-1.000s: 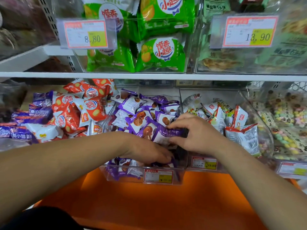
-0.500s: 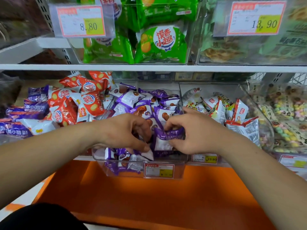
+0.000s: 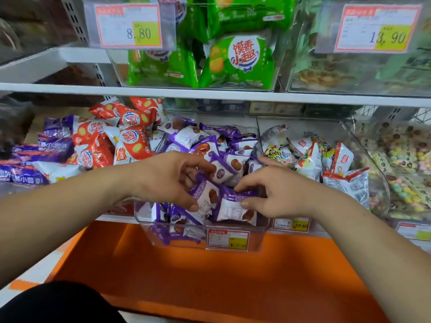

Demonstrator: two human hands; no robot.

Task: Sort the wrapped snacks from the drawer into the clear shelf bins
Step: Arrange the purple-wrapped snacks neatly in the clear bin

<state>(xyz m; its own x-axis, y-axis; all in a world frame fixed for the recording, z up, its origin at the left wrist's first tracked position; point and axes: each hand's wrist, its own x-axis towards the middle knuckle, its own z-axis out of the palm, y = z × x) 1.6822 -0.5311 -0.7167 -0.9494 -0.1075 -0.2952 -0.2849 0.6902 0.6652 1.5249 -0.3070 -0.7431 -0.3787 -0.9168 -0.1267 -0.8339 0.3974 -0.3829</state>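
Pinched one purple-wrapped snack [image 3: 205,194] in the left hand [image 3: 168,180] and another in the right hand [image 3: 277,192], just above the front of the clear bin [image 3: 259,231], already heaped; seemed well into sorting, drawer out of view.

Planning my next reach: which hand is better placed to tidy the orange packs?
Left, probably. The left hand is nearer the orange packs on its side; the right hand is farther right. Each holds a purple pack, so drop that first.
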